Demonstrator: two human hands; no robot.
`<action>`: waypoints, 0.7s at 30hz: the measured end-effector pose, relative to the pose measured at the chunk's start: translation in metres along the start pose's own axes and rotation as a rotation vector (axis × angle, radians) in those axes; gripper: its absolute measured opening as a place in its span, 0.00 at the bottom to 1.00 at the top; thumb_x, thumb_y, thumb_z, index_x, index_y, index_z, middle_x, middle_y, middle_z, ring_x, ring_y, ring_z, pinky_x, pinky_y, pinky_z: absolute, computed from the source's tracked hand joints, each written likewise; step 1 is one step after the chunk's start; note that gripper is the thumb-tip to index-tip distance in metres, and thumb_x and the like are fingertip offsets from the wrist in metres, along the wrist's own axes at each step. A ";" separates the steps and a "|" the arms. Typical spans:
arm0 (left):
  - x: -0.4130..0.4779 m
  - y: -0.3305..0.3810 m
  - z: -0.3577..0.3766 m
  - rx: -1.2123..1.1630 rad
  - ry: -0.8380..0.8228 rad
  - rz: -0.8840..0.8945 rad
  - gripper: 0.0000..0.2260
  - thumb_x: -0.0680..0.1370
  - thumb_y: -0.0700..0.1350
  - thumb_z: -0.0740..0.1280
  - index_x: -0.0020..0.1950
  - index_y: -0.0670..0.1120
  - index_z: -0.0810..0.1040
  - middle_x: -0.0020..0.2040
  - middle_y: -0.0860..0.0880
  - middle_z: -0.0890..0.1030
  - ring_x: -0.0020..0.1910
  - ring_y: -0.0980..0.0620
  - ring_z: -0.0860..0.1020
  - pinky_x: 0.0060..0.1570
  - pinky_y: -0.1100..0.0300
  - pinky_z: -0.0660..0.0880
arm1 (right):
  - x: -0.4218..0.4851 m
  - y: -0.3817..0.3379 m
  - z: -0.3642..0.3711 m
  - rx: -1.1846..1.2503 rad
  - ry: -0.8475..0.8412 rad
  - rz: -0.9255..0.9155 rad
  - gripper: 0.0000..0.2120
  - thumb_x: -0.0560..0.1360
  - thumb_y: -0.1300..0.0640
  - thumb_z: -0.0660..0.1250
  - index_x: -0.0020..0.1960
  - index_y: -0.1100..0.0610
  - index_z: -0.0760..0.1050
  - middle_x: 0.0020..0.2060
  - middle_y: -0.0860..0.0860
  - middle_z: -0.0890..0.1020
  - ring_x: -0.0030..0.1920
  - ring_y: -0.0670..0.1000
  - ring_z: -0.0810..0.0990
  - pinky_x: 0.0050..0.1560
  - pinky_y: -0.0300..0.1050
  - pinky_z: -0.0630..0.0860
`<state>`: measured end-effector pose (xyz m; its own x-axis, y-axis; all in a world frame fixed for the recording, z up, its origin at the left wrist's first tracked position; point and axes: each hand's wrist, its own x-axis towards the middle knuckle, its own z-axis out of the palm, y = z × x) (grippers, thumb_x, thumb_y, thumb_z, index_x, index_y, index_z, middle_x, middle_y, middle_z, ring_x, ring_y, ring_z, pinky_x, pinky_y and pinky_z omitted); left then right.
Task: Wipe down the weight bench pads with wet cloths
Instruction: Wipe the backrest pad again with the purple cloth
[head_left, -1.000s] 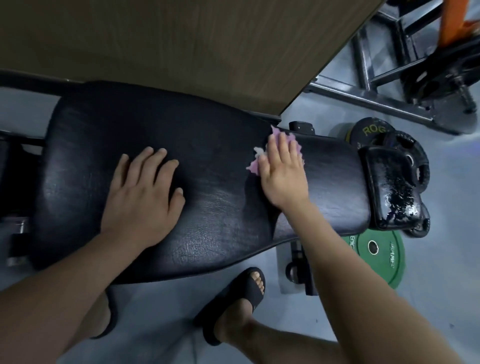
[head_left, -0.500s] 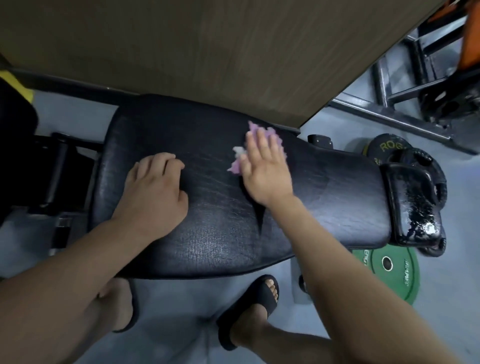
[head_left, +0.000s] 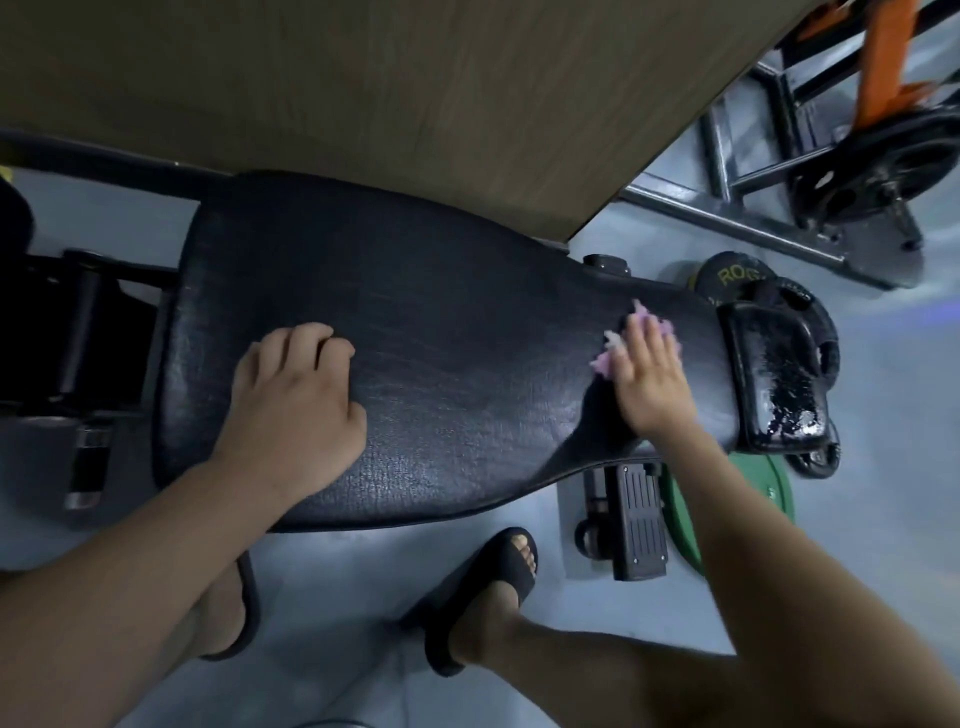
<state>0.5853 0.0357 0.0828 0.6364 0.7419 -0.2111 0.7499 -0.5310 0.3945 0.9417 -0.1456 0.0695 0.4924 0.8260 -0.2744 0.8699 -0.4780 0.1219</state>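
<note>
Black bench pads plus one little pink cloth

The long pad (head_left: 441, 364) is black grainy vinyl with fine cracks, wide at the left end and tapering toward the right. It lies flat across the view with a dull sheen over its middle. Just beside the narrow end is the small pad (head_left: 774, 384), also black, glossier, with a badly flaked surface and bright shiny patches on its near part. The cloth (head_left: 601, 365) is pink with a bit of white. It's crumpled flat on the long pad close to that narrow end and mostly hidden, so only the ragged edges poke out.
</note>
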 end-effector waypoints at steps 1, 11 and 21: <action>-0.001 0.003 0.001 0.008 -0.015 0.001 0.23 0.75 0.46 0.67 0.69 0.44 0.72 0.71 0.47 0.67 0.72 0.42 0.61 0.74 0.39 0.62 | 0.000 0.009 0.000 0.028 -0.014 0.079 0.37 0.81 0.46 0.33 0.77 0.62 0.65 0.81 0.64 0.54 0.81 0.68 0.48 0.79 0.67 0.45; 0.003 0.014 -0.003 0.043 -0.078 -0.046 0.20 0.75 0.49 0.66 0.65 0.44 0.72 0.69 0.45 0.67 0.70 0.41 0.62 0.72 0.38 0.63 | 0.042 -0.157 -0.016 0.094 0.193 -0.165 0.35 0.84 0.43 0.31 0.80 0.52 0.64 0.82 0.55 0.56 0.82 0.63 0.50 0.81 0.61 0.45; 0.002 0.008 -0.017 0.006 -0.155 0.001 0.24 0.79 0.50 0.62 0.75 0.49 0.67 0.77 0.51 0.61 0.75 0.47 0.56 0.76 0.45 0.59 | 0.005 0.016 0.022 0.024 0.074 0.112 0.38 0.85 0.41 0.33 0.75 0.62 0.69 0.80 0.64 0.60 0.80 0.69 0.55 0.77 0.70 0.53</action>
<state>0.5893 0.0396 0.1010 0.6569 0.6698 -0.3462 0.7502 -0.5344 0.3894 0.9572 -0.1551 0.0490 0.5878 0.7865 -0.1894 0.8089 -0.5746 0.1245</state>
